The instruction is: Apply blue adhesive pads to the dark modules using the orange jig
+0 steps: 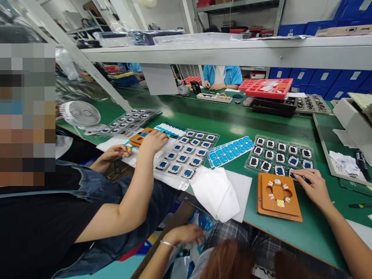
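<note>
My right hand (315,188) reaches over the near right corner of a clear plastic tray (250,162). Its fingers are closed on a small square part (291,173) with a dark face and pale rim; the fingertips partly hide it. Several similar parts, some faced dark and some blue, sit in the tray's pockets. Just left of this hand lies an orange-brown jig (266,205) with a shaped recess and small white tabs. My left hand (187,234), a bracelet at its wrist, hangs below the table edge over a bin of crumpled blue and clear film (203,221). Motion smears its fingers.
A white cloth (216,193) on paper and blue sticker sheets (231,151) lie left of the jig. A co-worker's arms (145,166) work at the left beside another parts tray (213,135). A shelf (203,54) crosses above. A grey-rimmed board (325,151) stands right.
</note>
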`<action>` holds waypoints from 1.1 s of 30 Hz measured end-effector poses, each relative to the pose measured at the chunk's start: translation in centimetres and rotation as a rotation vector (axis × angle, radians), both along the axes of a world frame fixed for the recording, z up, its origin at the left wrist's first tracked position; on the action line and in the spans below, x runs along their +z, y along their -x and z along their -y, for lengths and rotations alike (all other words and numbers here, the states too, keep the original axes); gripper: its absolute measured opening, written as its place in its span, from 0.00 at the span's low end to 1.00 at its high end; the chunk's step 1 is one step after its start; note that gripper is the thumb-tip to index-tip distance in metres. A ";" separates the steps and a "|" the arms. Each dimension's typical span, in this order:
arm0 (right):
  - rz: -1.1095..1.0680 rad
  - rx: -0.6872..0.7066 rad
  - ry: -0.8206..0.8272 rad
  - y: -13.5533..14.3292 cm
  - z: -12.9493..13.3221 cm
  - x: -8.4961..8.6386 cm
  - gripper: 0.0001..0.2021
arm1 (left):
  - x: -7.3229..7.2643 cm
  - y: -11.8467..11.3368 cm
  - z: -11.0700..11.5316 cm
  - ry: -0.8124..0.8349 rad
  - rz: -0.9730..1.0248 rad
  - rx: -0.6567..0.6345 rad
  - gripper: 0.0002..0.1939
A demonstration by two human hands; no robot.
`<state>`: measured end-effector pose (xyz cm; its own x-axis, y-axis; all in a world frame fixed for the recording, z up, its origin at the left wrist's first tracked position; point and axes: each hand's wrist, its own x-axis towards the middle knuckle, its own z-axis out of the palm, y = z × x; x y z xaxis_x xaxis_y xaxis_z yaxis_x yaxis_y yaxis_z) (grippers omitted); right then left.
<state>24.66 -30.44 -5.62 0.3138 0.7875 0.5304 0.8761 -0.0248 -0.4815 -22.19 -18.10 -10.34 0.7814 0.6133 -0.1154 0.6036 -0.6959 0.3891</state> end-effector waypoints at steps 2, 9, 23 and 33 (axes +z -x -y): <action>0.019 -0.007 -0.006 0.1 0.0 0.0 0.19 | 4.2 -1.7 -1.0 0.174 0.023 -0.224 0.30; 0.058 0.023 -0.042 0.1 0.6 0.0 0.16 | 12.4 -13.9 -9.4 0.160 0.103 0.103 0.34; 0.133 0.146 -0.069 0.3 0.5 0.8 0.09 | 6.3 -21.7 -9.6 -0.089 -0.211 0.547 0.34; 0.159 0.124 0.002 -0.5 0.5 0.1 0.14 | 6.7 -20.6 -10.8 -0.250 -0.152 0.499 0.26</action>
<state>25.19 -30.92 -5.50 0.1267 0.8160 0.5640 0.9377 0.0870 -0.3365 -1.59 -7.27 -3.69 0.3766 0.9263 -0.0080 0.9185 -0.3723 0.1330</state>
